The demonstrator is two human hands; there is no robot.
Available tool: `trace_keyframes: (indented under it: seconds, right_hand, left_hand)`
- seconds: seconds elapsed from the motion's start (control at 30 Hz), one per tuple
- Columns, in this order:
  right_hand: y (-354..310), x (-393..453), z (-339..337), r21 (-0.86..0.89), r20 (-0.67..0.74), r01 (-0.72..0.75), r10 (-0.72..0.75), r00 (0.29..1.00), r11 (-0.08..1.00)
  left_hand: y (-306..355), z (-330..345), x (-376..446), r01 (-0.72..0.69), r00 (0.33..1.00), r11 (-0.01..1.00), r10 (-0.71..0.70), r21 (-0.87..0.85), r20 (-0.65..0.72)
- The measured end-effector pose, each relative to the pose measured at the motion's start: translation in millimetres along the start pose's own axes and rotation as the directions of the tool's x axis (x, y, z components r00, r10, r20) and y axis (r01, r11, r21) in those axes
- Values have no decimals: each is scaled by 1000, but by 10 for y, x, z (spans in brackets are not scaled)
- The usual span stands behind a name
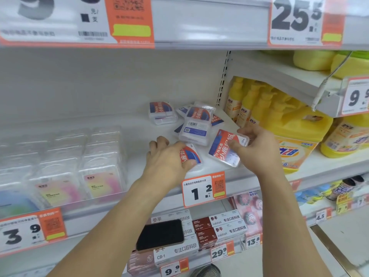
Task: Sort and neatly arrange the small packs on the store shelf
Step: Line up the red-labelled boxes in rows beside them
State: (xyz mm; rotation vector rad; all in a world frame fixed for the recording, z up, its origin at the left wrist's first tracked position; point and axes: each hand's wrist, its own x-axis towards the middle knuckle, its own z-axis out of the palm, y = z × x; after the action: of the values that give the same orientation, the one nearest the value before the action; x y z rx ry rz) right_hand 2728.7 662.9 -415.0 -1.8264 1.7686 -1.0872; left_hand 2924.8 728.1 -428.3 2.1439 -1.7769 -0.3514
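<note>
From the head camera, the left hand (pixel 169 156) grips a small red-and-blue pack (pixel 191 154) lying near the front of the white shelf (pixel 139 124). The right hand (pixel 253 146) pinches a second pack (pixel 226 147), tilted just above the shelf. Behind them, a loose pile of packs (pixel 196 122) lies jumbled beside yellow bottles (pixel 245 104).
</note>
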Motion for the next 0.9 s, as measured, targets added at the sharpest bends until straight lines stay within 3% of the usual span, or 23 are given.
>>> trace_keyframes:
  seconds: [0.13,0.33,0.43,0.57,0.9]
  right_hand:
    - [6,4,-6,-58,20,-70,72,997,996]
    - [-35,-23,12,-208,238,-88,138,961,974]
    - [-76,-40,-1,-247,380,33,65,923,968]
    - [-123,-58,-54,-254,493,32,101,864,967]
    - [-116,-10,-101,-243,550,-56,185,815,968]
  left_hand:
    - [-35,-97,52,-55,993,992,66,-110,97]
    - [-18,-57,-35,-183,983,946,166,-269,-83]
    - [-74,-18,-98,-244,970,934,236,-262,-62]
    - [-119,-12,-138,-237,971,953,238,-189,-14]
    - [-68,-65,-161,-232,968,963,242,-138,62]
